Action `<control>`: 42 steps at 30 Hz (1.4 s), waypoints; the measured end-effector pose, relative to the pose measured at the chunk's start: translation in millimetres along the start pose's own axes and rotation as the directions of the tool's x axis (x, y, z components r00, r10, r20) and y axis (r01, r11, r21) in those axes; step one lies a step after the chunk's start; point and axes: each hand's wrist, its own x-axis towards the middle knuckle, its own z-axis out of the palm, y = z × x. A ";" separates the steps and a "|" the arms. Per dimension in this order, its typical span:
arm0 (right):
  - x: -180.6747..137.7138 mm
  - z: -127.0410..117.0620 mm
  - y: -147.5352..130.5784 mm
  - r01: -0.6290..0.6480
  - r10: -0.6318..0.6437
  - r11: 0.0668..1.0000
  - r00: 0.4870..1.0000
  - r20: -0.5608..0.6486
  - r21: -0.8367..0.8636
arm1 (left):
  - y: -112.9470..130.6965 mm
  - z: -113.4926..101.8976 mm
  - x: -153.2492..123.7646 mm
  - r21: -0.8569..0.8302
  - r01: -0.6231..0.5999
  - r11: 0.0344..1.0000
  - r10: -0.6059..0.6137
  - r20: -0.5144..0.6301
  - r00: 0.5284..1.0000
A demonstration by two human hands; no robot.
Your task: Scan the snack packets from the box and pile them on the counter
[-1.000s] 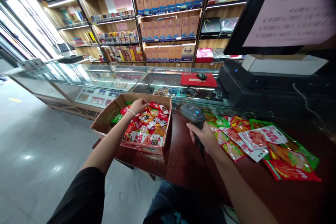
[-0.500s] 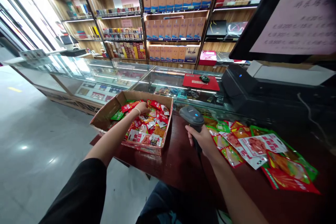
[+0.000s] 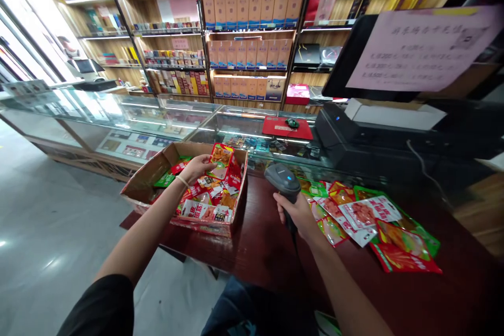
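My left hand (image 3: 198,169) is closed on a red snack packet (image 3: 221,160) with a clear window, held up over the cardboard box (image 3: 233,223). Several red, white and green snack packets fill that box, among them a white packet (image 3: 205,211) along its near side. In my right hand (image 3: 298,210) is a dark grey barcode scanner (image 3: 282,178), gripped by its handle, with a small blue light on top. To the right of the scanner lies a loose pile of snack packets (image 3: 364,212) in red, white and green.
The box and pile rest on a dark red table (image 3: 252,252) against a glass display counter (image 3: 173,110). A red mouse pad (image 3: 271,127) bears a mouse (image 3: 292,123). At right stands a monitor (image 3: 350,58) with a paper sheet. Shelves of boxes (image 3: 252,55) line the wall.
My left hand has lifted a red packet from among the others in the box. The view has shifted somewhat to the right; my right hand still holds the scanner.
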 end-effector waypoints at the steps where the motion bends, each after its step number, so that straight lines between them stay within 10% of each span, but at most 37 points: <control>1: -1.8 -1.7 -1.2 0.002 -0.002 1.000 1.000 -0.005 -0.003 | 6.1 7.6 -3.6 -0.025 -0.006 1.000 0.006 0.013 1.000; 24: -41.7 -65.2 5.8 0.031 -0.043 0.996 0.987 -0.155 -0.079 | 38.7 136.7 -2.1 0.049 -0.197 0.979 0.173 0.312 0.934; 30: -62.9 -117.5 25.0 0.007 0.000 1.000 0.950 -0.312 0.021 | 36.0 218.0 31.4 0.224 -0.263 0.939 0.144 0.437 0.888; 36: -91.8 -173.2 30.6 0.008 0.064 0.991 0.852 -0.520 0.135 | 32.4 317.3 48.8 0.618 -0.486 0.618 0.267 0.416 0.869; 42: -111.8 -204.6 36.1 0.052 0.064 0.983 0.799 -0.598 0.176 | 6.5 390.9 41.3 0.564 -0.633 0.531 0.184 0.653 0.735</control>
